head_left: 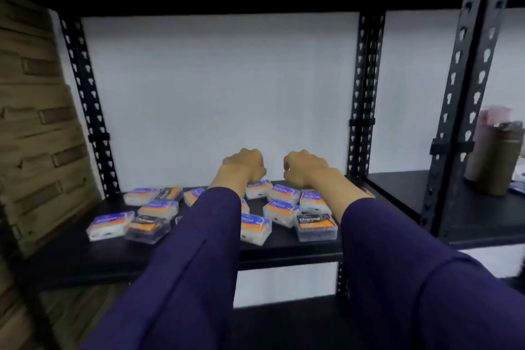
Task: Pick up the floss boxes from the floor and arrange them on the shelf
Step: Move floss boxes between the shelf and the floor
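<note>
**Over a dozen boxes scattered loose, none yet in rows**

Over a dozen small clear-plastic floss boxes with orange-and-blue labels [107,225] lying flat at odd angles across the black metal shelf [85,261], plus a few dark charcoal-labelled boxes [316,227] among them. No floor in view, so impossible to say whether any remain down there.

Risks, as a judgement only: several boxes close to the front edge, so a sweep of a purple sleeve [199,250] while pulling back could knock one off. Light, smooth boxes likely to skid or stack crookedly if nudged. Charcoal boxes easy to mix in with the white ones.

Left hand [246,165] raised over the back of the pile, fingers curled under, seen from behind; possibly touching a box [258,190] at the rear, but contact hidden. Right hand [302,166] likewise curled, apart from the left; cannot tell whether either grips anything.
</note>
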### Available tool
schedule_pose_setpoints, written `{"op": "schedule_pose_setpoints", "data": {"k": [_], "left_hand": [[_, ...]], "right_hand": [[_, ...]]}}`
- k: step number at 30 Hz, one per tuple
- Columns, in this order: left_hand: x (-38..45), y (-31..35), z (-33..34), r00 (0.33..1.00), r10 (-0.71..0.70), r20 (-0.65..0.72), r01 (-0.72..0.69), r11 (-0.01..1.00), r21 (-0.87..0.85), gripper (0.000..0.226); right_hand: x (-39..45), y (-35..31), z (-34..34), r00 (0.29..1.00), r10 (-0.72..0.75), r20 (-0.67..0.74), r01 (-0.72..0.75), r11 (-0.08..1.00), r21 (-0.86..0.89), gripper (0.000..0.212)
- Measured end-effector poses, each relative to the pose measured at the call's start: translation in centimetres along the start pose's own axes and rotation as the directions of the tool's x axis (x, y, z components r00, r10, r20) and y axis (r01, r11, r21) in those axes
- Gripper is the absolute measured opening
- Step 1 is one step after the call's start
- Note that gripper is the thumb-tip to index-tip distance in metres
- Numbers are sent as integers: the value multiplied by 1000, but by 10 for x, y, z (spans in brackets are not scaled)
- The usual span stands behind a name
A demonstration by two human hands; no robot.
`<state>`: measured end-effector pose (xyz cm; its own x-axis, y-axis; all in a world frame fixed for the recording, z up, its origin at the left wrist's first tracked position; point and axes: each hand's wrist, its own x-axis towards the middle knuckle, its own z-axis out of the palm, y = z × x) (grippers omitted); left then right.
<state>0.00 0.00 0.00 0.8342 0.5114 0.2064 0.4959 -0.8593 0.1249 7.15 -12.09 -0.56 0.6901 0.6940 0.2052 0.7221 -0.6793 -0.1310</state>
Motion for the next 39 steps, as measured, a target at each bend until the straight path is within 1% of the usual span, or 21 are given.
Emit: {"op": "schedule_pose_setpoints", "data": {"k": [1,3,5,7,8,10,12,14,16,18,21,23,25,27,29,30,31,33,34,36,39], "left_hand": [[-3,0,11,1000,-5,27,4,1000,14,29],[-7,-2,35,999,3,39,-4,1000,10,30],[-14,-6,57,999,6,39,-4,999,-33,28],[-19,-10,77,998,36,53,-31,996,-86,24],[-22,-12,86,996,62,57,-54,990,-127,26],[-29,-17,102,991,101,89,-81,977,-199,35],[-36,-24,116,986,101,134,-71,975,-209,49],[-41,-31,124,980,81,180,-54,987,-154,61],[-46,-34,123,976,110,191,-106,994,-28,69],[-49,-36,117,965,153,214,-175,981,86,72],[-52,-41,113,949,157,272,-202,968,146,78],[-57,-45,113,951,156,266,-208,961,183,79],[-63,-46,115,963,152,223,-199,958,204,79],[-71,-46,118,979,132,155,-157,974,165,81],[-84,-46,124,993,91,80,-95,994,55,84],[-92,-45,127,997,72,35,-72,997,2,85],[-102,-43,131,998,59,-17,-60,997,-43,85],[-123,-38,139,993,39,-111,-55,988,-143,83],[-133,-36,144,990,28,-137,-55,978,-202,80],[-155,-33,156,989,3,-150,-49,951,-306,77],[-194,-31,177,994,-26,-107,-18,920,-391,73]], "right_hand": [[-4,2,10,1000,12,17,-11,1000,-22,32],[-8,11,31,1000,10,17,-9,999,-33,32],[-16,20,49,1000,14,20,-14,1000,-18,31],[-24,28,64,999,18,28,-18,1000,6,35],[-29,31,68,999,25,26,-26,1000,15,38],[-35,39,79,999,24,42,-26,999,33,45],[-39,45,88,996,17,86,-20,999,35,58],[-41,52,98,982,45,185,-52,998,32,77],[-41,60,108,968,72,242,-77,997,11,89],[-40,65,119,973,54,226,-44,998,-49,92],[-46,65,121,990,-28,139,47,990,-133,80],[-53,63,119,994,-51,95,66,984,-165,79],[-61,61,119,996,-51,69,61,987,-147,85],[-71,60,121,998,-63,26,64,997,-46,88],[-84,57,125,997,-69,-22,71,991,113,87],[-92,56,128,997,-67,-40,72,985,158,87],[-101,55,132,996,-66,-59,75,983,167,86],[-119,53,141,994,-62,-85,75,984,163,75],[-128,53,145,994,-63,-90,79,980,182,70],[-147,52,154,994,-68,-90,88,966,243,71],[-178,50,166,996,-57,-70,75,953,294,79]]}}
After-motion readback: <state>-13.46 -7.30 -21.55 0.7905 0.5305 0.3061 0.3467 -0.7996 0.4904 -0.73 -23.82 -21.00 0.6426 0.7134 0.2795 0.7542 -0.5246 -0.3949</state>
